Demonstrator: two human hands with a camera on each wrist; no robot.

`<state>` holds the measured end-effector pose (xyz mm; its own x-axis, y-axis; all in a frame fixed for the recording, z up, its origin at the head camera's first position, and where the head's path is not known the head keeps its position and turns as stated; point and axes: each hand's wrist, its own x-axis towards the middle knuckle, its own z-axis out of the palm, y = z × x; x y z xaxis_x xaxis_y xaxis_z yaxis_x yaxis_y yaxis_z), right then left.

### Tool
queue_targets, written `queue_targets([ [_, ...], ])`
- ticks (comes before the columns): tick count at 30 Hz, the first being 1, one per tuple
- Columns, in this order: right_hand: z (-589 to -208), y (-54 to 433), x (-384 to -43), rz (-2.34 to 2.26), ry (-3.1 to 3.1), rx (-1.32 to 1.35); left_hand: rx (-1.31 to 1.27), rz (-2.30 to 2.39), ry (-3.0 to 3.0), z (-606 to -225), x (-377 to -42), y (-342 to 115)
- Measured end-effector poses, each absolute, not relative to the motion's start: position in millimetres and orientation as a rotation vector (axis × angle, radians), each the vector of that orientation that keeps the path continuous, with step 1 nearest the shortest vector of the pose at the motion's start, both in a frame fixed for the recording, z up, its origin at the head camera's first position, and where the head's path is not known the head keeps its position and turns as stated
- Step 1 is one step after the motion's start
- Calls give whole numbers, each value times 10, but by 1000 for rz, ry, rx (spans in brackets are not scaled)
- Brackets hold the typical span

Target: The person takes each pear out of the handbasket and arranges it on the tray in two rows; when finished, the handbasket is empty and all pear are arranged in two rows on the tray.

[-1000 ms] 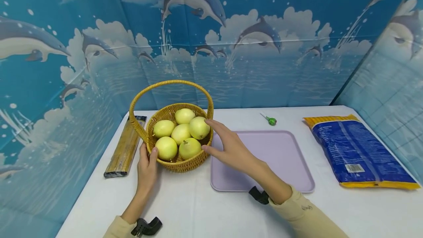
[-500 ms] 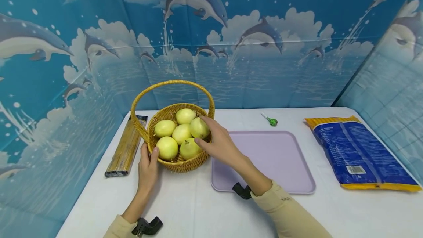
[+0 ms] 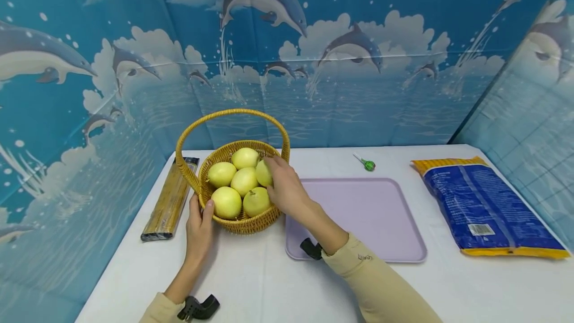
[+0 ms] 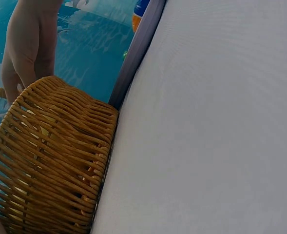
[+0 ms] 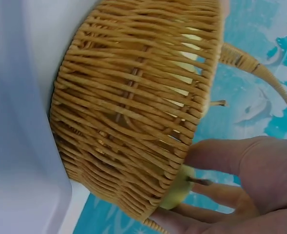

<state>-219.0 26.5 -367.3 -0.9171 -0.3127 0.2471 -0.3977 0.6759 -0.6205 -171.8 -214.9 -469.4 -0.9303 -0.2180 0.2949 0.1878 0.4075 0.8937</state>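
Note:
A wicker basket (image 3: 248, 224) with a tall arched handle holds several yellow-green pears (image 3: 226, 202). My left hand (image 3: 200, 231) holds the basket's left side, thumb at the rim and fingers along the outer wall. Over the right rim reaches my right hand (image 3: 287, 188), its fingers round the rightmost pear (image 3: 263, 173) and partly hiding it. In the right wrist view, thumb and fingers of the right hand (image 5: 250, 185) surround that stemmed pear (image 5: 180, 187), just inside the woven rim. The left wrist view shows mostly the basket's side (image 4: 50, 156).
A lilac tray (image 3: 358, 218) lies right of the basket, partly under the right forearm. Behind it is a green-wrapped lollipop (image 3: 368, 165). A blue and yellow bag (image 3: 489, 208) lies at the far right, a long brown packet (image 3: 168, 203) at the left. A dolphin-print curtain (image 3: 287, 88) hangs behind.
My right hand has moved left over the rim and closed round the rightmost pear. That pear and the rear one have shifted slightly left. The left hand and basket stay in place.

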Motion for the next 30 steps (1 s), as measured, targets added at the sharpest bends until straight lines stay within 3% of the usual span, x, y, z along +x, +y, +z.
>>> queue_targets([
  [13,-3758,237,-2345,957,-2700,429,34,-1533,-2305,-4694,-1723,-2148],
  [23,-3855,169,-2419,595,-2699,457,19,-1548,-2288,-4701,-1720,-2155],
  [30,-3843,181,-2430,600,-2705,420,-13,-1574,-2255,-4715,-1729,-2156],
])
